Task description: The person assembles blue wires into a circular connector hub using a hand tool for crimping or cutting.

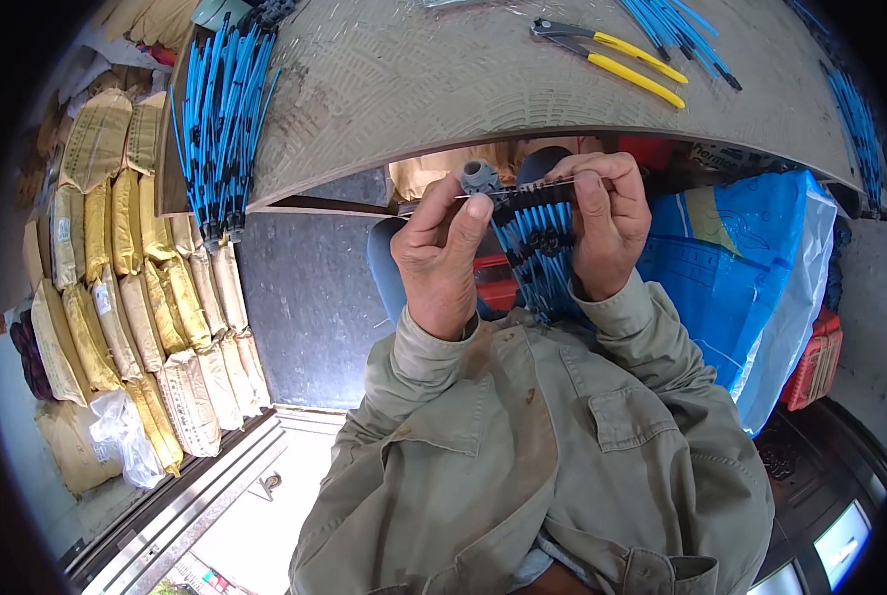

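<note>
My left hand (pixel 439 248) and my right hand (pixel 607 223) are raised in front of my chest, just below the table edge. Between them runs a thin metal wire (pixel 508 189), pinched near its left end by my left thumb and fingers. My right thumb and fingers are closed on it farther right. A row of thin blue sticks with black ends (pixel 535 233) hangs below the wire, close to my right hand. How they are joined to the wire is too small to tell. Beside my left fingertips shows a grey round-ended thing (pixel 479 177), its kind unclear.
Pliers with yellow handles (pixel 637 64) lie on the worn table (pixel 394 84). Blue sticks are bundled at its left corner (pixel 223 129), with more at the back (pixel 677 35) and right edge (pixel 853 129). Stacked packages (pixel 156 288) stand left; a blue plastic bag (pixel 721 268) is at right.
</note>
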### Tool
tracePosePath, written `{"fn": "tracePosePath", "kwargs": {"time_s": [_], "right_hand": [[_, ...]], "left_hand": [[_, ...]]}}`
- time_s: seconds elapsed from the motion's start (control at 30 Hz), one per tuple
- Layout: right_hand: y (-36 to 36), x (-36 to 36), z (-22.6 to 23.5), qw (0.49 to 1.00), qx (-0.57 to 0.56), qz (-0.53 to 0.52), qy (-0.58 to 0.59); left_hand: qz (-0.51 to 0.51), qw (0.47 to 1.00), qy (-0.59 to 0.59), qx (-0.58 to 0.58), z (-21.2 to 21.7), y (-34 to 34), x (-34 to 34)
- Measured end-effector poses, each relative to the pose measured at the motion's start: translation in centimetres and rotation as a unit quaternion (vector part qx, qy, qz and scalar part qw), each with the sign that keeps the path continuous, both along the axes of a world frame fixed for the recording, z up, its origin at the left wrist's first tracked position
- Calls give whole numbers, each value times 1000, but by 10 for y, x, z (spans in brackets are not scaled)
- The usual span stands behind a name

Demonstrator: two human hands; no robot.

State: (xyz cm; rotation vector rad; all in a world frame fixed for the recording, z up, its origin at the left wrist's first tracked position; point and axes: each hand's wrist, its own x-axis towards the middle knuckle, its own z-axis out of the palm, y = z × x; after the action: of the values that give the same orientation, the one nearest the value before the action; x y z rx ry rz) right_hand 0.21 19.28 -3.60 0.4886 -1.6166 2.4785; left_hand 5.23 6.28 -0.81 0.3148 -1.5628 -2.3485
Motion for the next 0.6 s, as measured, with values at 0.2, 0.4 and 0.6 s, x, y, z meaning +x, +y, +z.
{"fn": "tracePosePath", "kwargs": {"time_s": [0.2, 0.4, 0.6], "right_hand": [[-2, 4, 7, 997, -60, 3, -52], [-3, 9, 15, 992, -74, 73, -65], [10, -1, 22, 958, 116, 233, -123]], "left_hand": [[0, 1000, 4, -13, 2, 0, 2], [-12, 999, 20, -25, 1, -2, 0], [-20, 999, 21, -23, 5, -3, 4]]}}
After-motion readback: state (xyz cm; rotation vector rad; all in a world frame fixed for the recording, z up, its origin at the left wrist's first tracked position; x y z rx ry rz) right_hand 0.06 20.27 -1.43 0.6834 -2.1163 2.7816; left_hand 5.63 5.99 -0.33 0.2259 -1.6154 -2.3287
